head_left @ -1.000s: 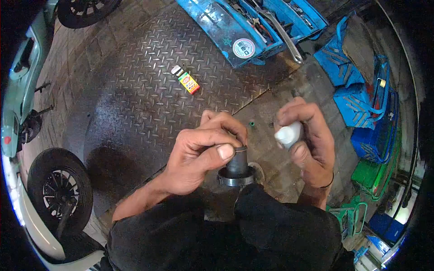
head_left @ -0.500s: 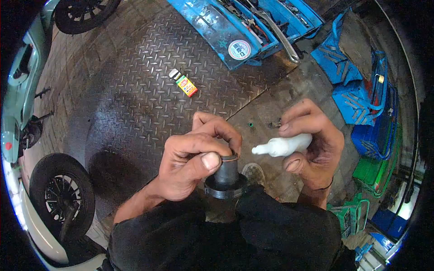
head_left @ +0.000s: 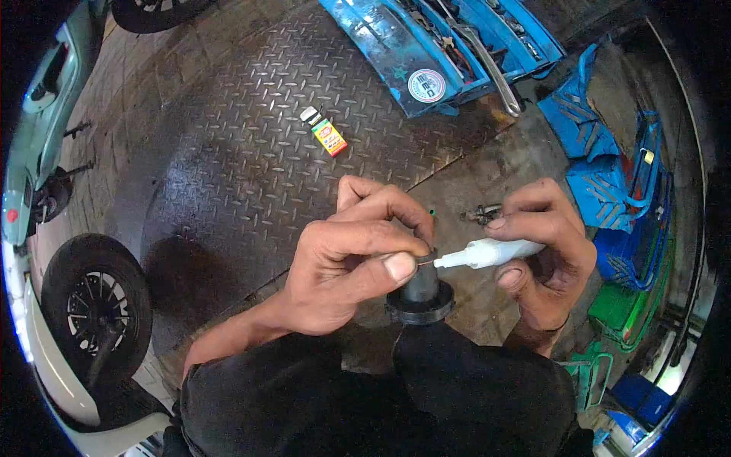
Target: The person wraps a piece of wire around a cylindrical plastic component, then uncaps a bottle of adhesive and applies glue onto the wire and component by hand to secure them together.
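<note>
Between the thumb and fingers of my left hand (head_left: pixel 369 263) is the top of a black cylindrical part (head_left: pixel 420 302) with a wide, ridged collar at its lower end. A thin copper-coloured strand (head_left: pixel 425 263) shows at its upper rim, by my left thumb tip. My right hand (head_left: pixel 550 247) grips a small white squeeze bottle (head_left: pixel 495 253), held almost level with its narrow nozzle pointing left. The nozzle tip is right at the part's upper rim, close to the strand.
On the diamond-plate floor (head_left: pixel 236 183) lies a small yellow-red box (head_left: pixel 330 139). An open blue toolbox (head_left: pixel 381 53) with wrenches stands beyond. Blue metal trays (head_left: pixel 582 114) and a green toolbox (head_left: pixel 620 305) are to the right. A wheel (head_left: pixel 97 316) stands at left.
The squeeze bottle's nozzle has come up to the rim of the black part; earlier there was a gap. The left hand and part sit further right in view.
</note>
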Demonstrator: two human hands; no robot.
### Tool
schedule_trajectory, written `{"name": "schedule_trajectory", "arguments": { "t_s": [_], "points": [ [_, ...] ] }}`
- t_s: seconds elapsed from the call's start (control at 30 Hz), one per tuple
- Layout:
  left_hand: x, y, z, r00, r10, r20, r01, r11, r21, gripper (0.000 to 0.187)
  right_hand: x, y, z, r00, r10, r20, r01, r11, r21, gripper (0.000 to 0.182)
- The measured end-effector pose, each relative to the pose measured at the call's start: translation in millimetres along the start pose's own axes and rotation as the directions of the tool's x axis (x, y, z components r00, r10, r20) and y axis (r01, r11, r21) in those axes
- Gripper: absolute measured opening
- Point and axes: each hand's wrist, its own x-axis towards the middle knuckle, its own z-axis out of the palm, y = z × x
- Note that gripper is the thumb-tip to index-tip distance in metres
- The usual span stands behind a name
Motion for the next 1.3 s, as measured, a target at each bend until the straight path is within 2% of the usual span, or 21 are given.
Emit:
{"name": "schedule_trajectory", "arguments": {
  "t_s": [0.3,0.97,1.3],
  "points": [
    [-1.1,-0.6,-4.6,0.999,0.029,0.026,-0.031,0.999,0.044,0.031,-0.8,-6.0,3.4,1.0,0.016,-0.018,-0.017,1.0,-0.018,0.04],
    [-1.3,-1.0,-2.2,1.0,0.007,0.018,-0.007,1.0,0.006,0.032,-0.4,-7.2,3.8,0.999,0.007,-0.036,-0.009,0.998,-0.059,0.039],
    [-0.5,-1.7,-1.1,0.999,-0.029,0.027,0.031,0.997,-0.074,0.034,-0.3,-1.4,6.1,0.994,0.033,-0.103,-0.031,0.999,0.022,0.043]
  ]
}}
